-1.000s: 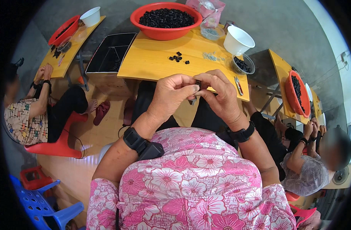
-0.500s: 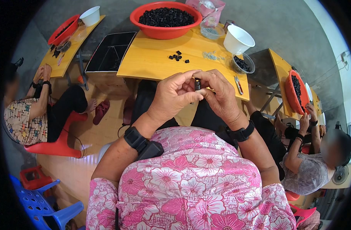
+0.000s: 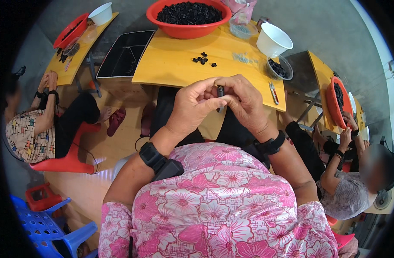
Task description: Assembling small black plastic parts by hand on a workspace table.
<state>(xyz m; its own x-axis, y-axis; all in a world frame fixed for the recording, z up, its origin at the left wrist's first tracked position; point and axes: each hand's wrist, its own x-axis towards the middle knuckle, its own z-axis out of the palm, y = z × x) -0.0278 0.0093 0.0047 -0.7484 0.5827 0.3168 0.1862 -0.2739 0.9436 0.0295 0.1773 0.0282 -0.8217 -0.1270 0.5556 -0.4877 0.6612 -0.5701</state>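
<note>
Both of your hands are closed on one small dark piece [image 3: 220, 91]: your left hand [image 3: 192, 105] pinches it from the left with thumb and forefinger, your right hand [image 3: 244, 101] curls over it from the right, and the fingertips of the two meet around it. The piece stands roughly upright between them, in the air just short of the near edge of the yellow table [image 3: 171, 64] and above your lap. Little of it shows past your fingers, so you cannot tell from here how deep the hold goes. That is the weak point: a piece this small, held only at the fingertips, could squirt out if you press unevenly, and since it sits off the table edge it would likely fall to your lap or the floor, not the tabletop. A few loose dark pieces [image 3: 202, 59] lie well ahead near the middle of the table, with the red basin [image 3: 162, 19] heaped with more behind them; the white bowl [image 3: 273, 39] and a small clear dish [image 3: 277, 69] of dark bits stand to the right, and a slim tool [image 3: 273, 92] lies near your right hand. A wide elbow swing could catch that tool or the dish
</note>
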